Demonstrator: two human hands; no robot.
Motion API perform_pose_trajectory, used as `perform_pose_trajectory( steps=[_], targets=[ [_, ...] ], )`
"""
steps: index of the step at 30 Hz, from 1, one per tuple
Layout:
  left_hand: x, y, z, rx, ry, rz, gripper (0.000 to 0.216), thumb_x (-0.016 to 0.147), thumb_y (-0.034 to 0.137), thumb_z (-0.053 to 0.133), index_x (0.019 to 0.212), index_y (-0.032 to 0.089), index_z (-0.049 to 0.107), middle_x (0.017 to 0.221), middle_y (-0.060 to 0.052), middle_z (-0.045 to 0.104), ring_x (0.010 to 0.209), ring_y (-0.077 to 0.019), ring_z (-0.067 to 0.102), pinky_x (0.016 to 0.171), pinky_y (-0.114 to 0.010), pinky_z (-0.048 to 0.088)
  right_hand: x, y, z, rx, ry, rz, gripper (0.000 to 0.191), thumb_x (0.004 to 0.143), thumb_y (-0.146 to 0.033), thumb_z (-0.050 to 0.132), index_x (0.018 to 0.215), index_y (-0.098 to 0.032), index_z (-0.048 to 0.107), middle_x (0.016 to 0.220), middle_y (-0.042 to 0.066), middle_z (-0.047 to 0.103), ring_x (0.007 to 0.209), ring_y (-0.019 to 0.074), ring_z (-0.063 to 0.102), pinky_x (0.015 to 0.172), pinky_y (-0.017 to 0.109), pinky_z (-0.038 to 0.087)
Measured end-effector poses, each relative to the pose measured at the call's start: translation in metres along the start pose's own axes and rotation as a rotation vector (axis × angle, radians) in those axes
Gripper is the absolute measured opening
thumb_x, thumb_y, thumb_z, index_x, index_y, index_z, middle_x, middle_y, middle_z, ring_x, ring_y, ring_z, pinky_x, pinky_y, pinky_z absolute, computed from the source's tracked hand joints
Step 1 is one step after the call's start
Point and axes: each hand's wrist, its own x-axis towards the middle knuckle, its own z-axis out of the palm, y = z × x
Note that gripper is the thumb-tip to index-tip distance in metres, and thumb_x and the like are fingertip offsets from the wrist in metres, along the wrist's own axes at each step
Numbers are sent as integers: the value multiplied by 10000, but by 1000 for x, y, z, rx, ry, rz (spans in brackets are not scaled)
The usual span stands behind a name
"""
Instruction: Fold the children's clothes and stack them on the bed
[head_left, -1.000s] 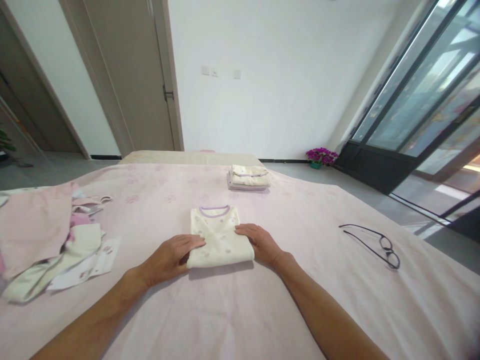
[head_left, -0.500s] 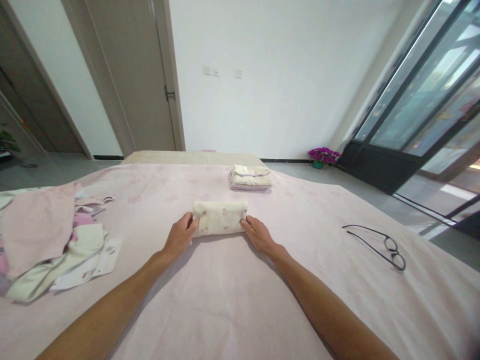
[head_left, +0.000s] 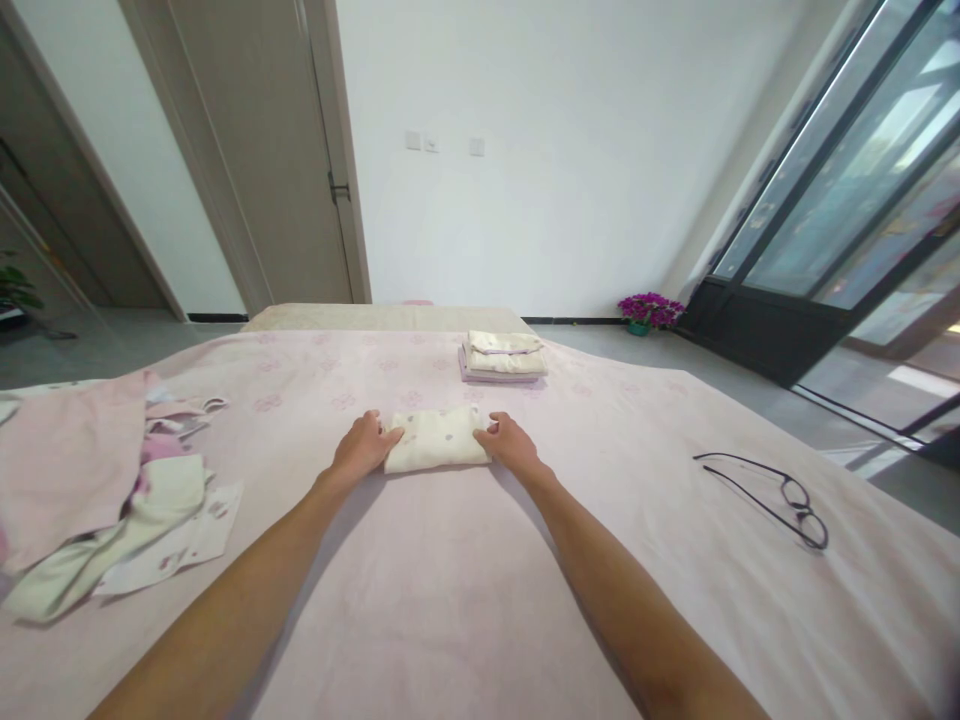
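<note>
A small cream garment with a faint print (head_left: 437,439) lies folded into a compact rectangle on the pink bedsheet (head_left: 465,600). My left hand (head_left: 361,447) grips its left end with curled fingers. On the other side, my right hand (head_left: 508,443) holds its right end the same way. Both arms are stretched forward across the bed.
A stack of folded cream and lilac clothes (head_left: 502,357) sits farther back. A heap of unfolded pink and cream clothes (head_left: 97,490) lies at the left. Black glasses (head_left: 780,492) rest on the sheet at the right. Potted purple flowers (head_left: 649,312) stand by the glass door.
The garment went from a flat half-fold showing its lilac collar to a smaller folded bundle. Both hands moved forward with it and now hold its ends.
</note>
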Motion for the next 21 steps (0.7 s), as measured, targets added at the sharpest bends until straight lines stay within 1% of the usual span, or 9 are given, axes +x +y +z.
perform_pose_trajectory(
  steps=[3, 5, 9, 11, 13, 14, 16, 19, 21],
  targets=[
    [8, -1, -3, -104, -55, -42, 648, 736, 420, 698, 1264, 74, 555, 1131, -198, 690, 1020, -301, 651, 765, -316, 449, 14, 1, -3, 144, -100, 40, 694, 703, -356, 747, 1323, -136, 526, 942, 66, 703, 848, 207, 647, 698, 270, 435],
    [10, -1, -5, -190, -112, -62, 588, 712, 439, 706, 1170, 86, 604, 983, -143, 718, 860, -262, 669, 656, -290, 440, 19, 0, -5, 189, -146, 48, 678, 674, -325, 764, 1278, -101, 551, 766, 29, 674, 671, 172, 614, 597, 254, 412],
    [6, 0, -12, -353, -247, -75, 423, 654, 452, 716, 910, 122, 652, 646, -12, 614, 537, -146, 525, 488, -243, 324, 18, -4, -14, 276, -245, 19, 383, 658, -256, 728, 1004, -107, 658, 546, -41, 546, 488, 108, 473, 481, 230, 318],
    [2, 3, -18, -413, -287, -61, 383, 628, 451, 726, 833, 139, 638, 600, 24, 554, 491, -106, 444, 471, -228, 282, 14, -7, -20, 303, -287, -27, 221, 646, -224, 700, 844, -129, 669, 528, -45, 522, 479, 94, 439, 467, 221, 293],
    [-2, 6, -25, -499, -277, 7, 383, 617, 428, 734, 860, 149, 632, 645, 33, 559, 512, -94, 434, 484, -219, 293, 9, -11, -25, 327, -285, -77, 163, 640, -200, 674, 794, -148, 659, 592, -36, 553, 515, 89, 440, 484, 213, 304],
    [-4, 8, -28, -542, -246, 72, 387, 622, 404, 735, 899, 155, 630, 691, 29, 577, 544, -97, 457, 504, -217, 318, 6, -13, -27, 334, -252, -114, 176, 635, -187, 666, 808, -157, 654, 656, -28, 580, 552, 91, 453, 509, 210, 325],
    [-11, 8, -33, -560, -116, 248, 369, 648, 348, 727, 952, 168, 621, 786, 20, 601, 621, -110, 500, 562, -222, 374, 1, -14, -28, 324, -91, -264, 235, 630, -160, 649, 864, -174, 640, 811, -5, 611, 649, 107, 483, 579, 217, 376],
    [-28, 1, -32, -339, 118, 519, 220, 714, 254, 669, 916, 190, 611, 860, 8, 575, 712, -133, 521, 648, -242, 415, -11, -6, -23, 230, 177, -577, 242, 676, -136, 609, 912, -191, 621, 927, 27, 584, 760, 144, 508, 682, 253, 425],
    [-42, -10, -27, -175, 122, 654, 147, 741, 186, 611, 887, 202, 605, 890, -2, 553, 764, -148, 532, 677, -250, 423, -21, 8, -18, 147, 188, -687, 195, 721, -126, 577, 896, -201, 619, 899, 23, 564, 781, 155, 518, 715, 268, 432]
  ],
)
